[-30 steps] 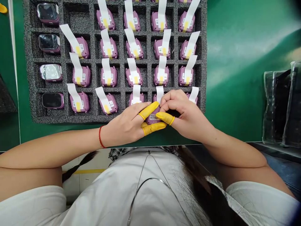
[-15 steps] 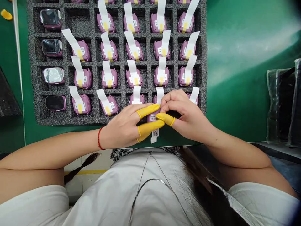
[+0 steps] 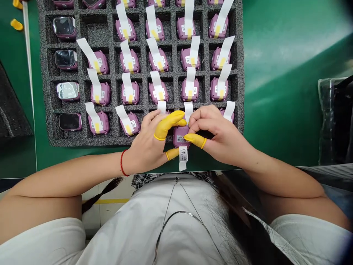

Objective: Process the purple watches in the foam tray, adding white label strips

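Observation:
A purple smartwatch case (image 3: 180, 133), back side up with a small printed label on it, sits at the front edge of the tray. My left hand (image 3: 150, 141), in yellow finger cots, spans it, with fingers at its top edge and the thumb at its lower left. My right hand (image 3: 217, 134) is closed at the case's right side; its yellow-capped thumb touches the edge, and its bent fingertips meet by the upper corner. What lies between those fingertips is hidden. A white barcode strip (image 3: 183, 158) hangs below the case, beside my left thumb.
A grey foam tray (image 3: 79, 141) holds several purple watches in its compartments, many with white paper tabs fixed by yellow tape. In the left column, watches such as this one (image 3: 70, 122) lie screen up. Clear plastic packaging (image 3: 327, 121) stands at right; loose yellow finger cots (image 3: 17, 24) lie far left.
My left fingers have lifted and spread, uncovering more of the case and the barcode strip. My right hand stays almost in place. The view has shifted slightly, moving the tray's left side rightward.

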### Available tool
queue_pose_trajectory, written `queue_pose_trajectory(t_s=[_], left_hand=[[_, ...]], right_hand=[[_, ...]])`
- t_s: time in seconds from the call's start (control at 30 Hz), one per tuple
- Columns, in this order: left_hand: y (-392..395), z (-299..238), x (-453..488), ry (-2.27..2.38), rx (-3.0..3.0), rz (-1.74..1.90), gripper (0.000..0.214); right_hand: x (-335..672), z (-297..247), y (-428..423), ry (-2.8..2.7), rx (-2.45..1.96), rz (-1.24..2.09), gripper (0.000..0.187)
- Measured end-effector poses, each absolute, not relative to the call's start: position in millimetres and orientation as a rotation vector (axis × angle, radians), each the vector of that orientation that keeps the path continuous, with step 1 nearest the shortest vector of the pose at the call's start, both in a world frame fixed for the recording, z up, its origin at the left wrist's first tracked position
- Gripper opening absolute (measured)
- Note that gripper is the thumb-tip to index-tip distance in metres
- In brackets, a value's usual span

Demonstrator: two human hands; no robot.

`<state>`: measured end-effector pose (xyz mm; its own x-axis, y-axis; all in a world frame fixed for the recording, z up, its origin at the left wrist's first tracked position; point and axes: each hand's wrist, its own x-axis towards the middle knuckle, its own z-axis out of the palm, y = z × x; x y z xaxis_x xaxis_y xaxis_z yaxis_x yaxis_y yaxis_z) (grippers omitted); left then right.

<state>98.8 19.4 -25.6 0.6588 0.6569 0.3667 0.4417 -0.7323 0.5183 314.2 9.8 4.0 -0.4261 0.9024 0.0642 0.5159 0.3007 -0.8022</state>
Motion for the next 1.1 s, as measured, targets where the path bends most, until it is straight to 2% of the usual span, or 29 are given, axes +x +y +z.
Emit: queue_pose_trajectory(t_s=[0.23, 0.47, 0.6, 1.1], left_hand=[[18, -27, 99, 0.867, 2.557, 0.791, 0.081], [19, -27, 98, 0.866, 2.556, 0.766, 0.077], [19, -28, 98, 0.86, 2.575, 0.801, 0.076], [18, -26, 101, 0.884, 2.609, 0.821, 0.067]], right_hand=[[315, 19, 2, -2.084, -1.202, 0.767, 0.014], [318, 11, 14, -1.957, -1.273, 1.114, 0.023], [315, 6, 14, -1.981, -1.275, 1.097, 0.014], [314, 6, 11, -2.012, -1.27, 1.046, 0.014]])
